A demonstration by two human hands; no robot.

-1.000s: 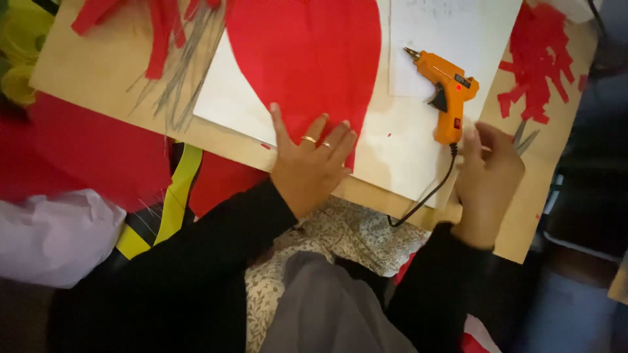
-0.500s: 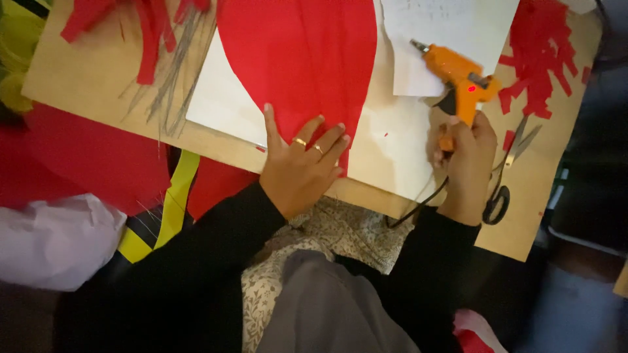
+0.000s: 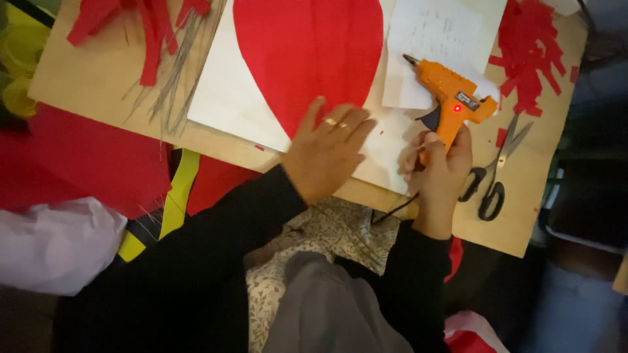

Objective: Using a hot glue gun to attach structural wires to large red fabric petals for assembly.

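The right hand (image 3: 439,171) wraps closed around the handle of the orange glue gun (image 3: 448,98), nozzle up-left above the white sheet (image 3: 226,104), while the left hand (image 3: 325,149) lies flat, fingers spread, on the red heart-shaped paper (image 3: 307,52)

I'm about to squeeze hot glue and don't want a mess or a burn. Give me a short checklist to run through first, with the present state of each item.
1. Orange glue gun firmly in the right hand: ok.
2. Red indicator light on: ok.
3. Left hand flat on the large red paper shape, steadying it: ok.
4. Left fingers clear of the nozzle: ok, nozzle points away.
5. Black-handled scissors out of the way: ok, lying aside.
6. Glue stick loaded: cannot tell.
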